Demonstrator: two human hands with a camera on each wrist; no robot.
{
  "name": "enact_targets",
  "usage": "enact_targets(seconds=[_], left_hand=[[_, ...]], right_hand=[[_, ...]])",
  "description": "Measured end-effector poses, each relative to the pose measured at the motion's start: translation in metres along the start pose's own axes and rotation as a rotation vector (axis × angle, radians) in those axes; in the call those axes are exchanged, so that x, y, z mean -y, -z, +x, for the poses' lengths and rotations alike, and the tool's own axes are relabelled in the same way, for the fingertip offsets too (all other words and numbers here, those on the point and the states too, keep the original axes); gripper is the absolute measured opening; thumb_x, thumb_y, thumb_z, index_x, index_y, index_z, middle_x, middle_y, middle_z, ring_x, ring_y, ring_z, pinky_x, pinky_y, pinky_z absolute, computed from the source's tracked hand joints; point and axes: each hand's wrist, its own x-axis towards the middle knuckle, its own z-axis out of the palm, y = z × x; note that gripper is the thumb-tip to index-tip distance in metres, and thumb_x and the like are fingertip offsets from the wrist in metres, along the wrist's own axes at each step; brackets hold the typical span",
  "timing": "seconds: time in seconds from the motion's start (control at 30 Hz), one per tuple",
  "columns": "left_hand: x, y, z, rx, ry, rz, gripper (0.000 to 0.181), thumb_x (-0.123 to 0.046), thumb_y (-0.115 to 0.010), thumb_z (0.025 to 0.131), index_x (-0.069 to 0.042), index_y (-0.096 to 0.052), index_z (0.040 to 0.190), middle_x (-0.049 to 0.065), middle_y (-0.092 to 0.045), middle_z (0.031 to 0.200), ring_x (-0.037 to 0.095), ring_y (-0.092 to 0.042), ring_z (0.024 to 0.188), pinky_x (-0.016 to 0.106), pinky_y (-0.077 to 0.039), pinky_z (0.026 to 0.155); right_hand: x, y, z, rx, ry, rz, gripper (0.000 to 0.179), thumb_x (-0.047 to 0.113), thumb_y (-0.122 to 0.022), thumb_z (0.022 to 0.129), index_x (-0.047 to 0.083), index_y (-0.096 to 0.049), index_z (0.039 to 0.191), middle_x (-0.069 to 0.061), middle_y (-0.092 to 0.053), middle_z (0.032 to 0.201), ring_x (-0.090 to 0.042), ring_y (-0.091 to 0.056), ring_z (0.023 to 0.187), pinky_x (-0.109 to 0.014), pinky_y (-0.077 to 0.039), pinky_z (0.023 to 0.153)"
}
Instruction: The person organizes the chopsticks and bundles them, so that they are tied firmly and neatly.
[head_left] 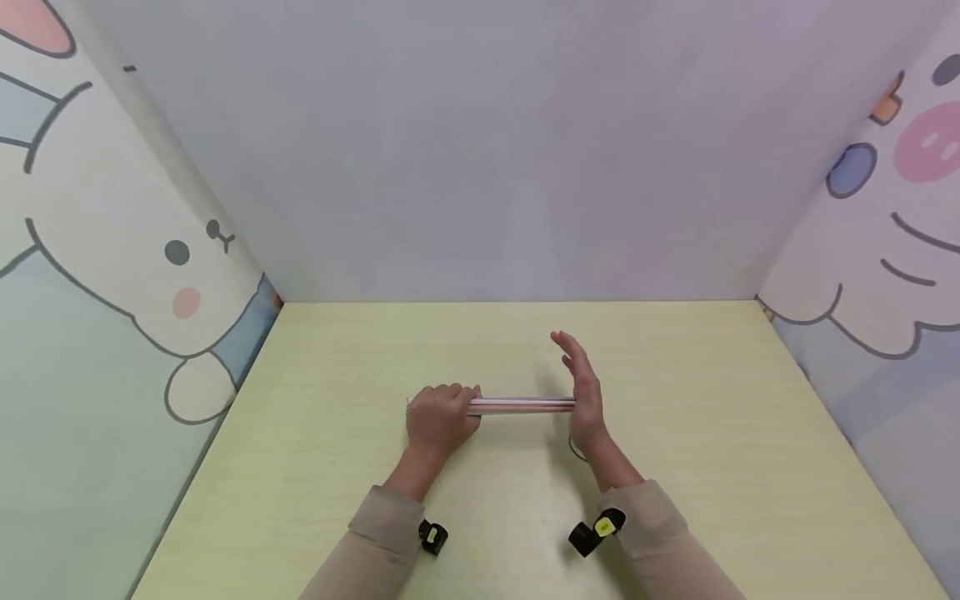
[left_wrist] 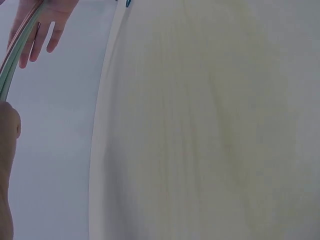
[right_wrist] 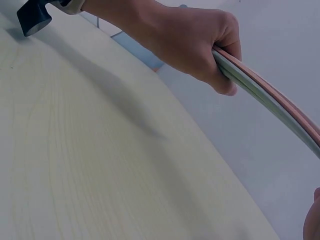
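Observation:
My left hand (head_left: 442, 419) grips a bundle of thin straight sticks (head_left: 525, 406), its fingers curled over the left end. The bundle lies level across the view, with pink, white and green showing. At its right end stands my right hand (head_left: 587, 408), fingers straight and pointing up and away, palm facing the stick ends. In the left wrist view the right hand (left_wrist: 47, 25) shows spread fingers behind the sticks (left_wrist: 21, 47). The right wrist view shows the left hand (right_wrist: 200, 47) closed round the bundle (right_wrist: 275, 97), held above the table.
A pale wood-grain table (head_left: 337, 350) stretches to a plain grey wall (head_left: 495, 167) at the back. Side panels with cartoon animals (head_left: 120, 233) stand left and right. Each wrist carries a small black camera (head_left: 432, 537). A thin dark loop (head_left: 576, 450) shows beside the right wrist.

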Motion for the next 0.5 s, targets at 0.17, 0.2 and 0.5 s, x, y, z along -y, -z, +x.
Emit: enact_targets(seconds=[0.17, 0.2, 0.5], left_hand=[[0.003, 0.0, -0.002, -0.005, 0.0, 0.003, 0.024, -0.02, -0.077, 0.073, -0.015, -0.06, 0.057, -0.004, -0.053, 0.048, 0.015, -0.046, 0.039, 0.029, -0.036, 0.041], [0.004, 0.0, -0.002, -0.003, 0.004, 0.007, 0.024, -0.02, -0.077, 0.073, -0.015, -0.06, 0.057, -0.004, -0.052, 0.048, 0.015, -0.046, 0.038, 0.029, -0.035, 0.04], [0.013, -0.002, 0.0, -0.016, 0.002, 0.025, 0.026, -0.017, -0.074, 0.073, -0.014, -0.055, 0.054, -0.003, -0.048, 0.047, 0.014, -0.039, 0.038, 0.028, -0.029, 0.039]], right_hand=[[0.003, 0.0, 0.0, 0.076, -0.009, 0.008, 0.057, 0.025, -0.019, 0.108, -0.009, -0.037, 0.149, -0.032, -0.047, 0.145, -0.036, -0.04, 0.14, -0.049, -0.03, 0.113], [0.004, 0.001, 0.001, 0.094, -0.008, 0.006, 0.057, 0.027, -0.019, 0.108, -0.009, -0.037, 0.149, -0.031, -0.048, 0.144, -0.036, -0.041, 0.14, -0.051, -0.031, 0.112], [-0.001, 0.012, -0.004, 0.141, -0.064, 0.026, 0.059, 0.028, -0.013, 0.11, -0.014, -0.041, 0.141, -0.036, -0.056, 0.131, -0.033, -0.053, 0.128, -0.04, -0.039, 0.104]])
